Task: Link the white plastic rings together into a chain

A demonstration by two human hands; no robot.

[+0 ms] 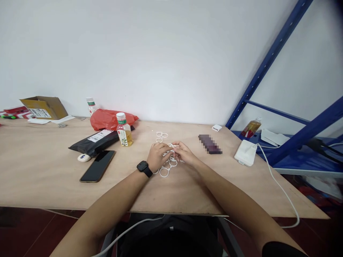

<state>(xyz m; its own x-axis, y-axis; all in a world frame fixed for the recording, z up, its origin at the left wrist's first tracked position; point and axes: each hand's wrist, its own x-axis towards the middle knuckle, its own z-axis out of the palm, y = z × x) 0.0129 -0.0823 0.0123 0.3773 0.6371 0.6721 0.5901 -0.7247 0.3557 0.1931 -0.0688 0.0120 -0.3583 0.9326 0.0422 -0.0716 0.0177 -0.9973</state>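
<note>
Both hands meet over a cluster of white plastic rings [166,170] on the wooden table [40,171]. My left hand [158,155], with a black watch on its wrist, has its fingers pinched on a ring in the cluster. My right hand [184,153] is closed on the same bunch from the right side. A few more loose white rings [161,136] lie just beyond the hands.
A black phone [98,165], a white mouse-like object [84,157], a black parcel [95,141], a drink bottle [124,130] and a red bag [109,119] sit to the left. A white charger [245,152] with cable lies right, next to blue shelving [300,139]. A cardboard box [44,107] is at far left.
</note>
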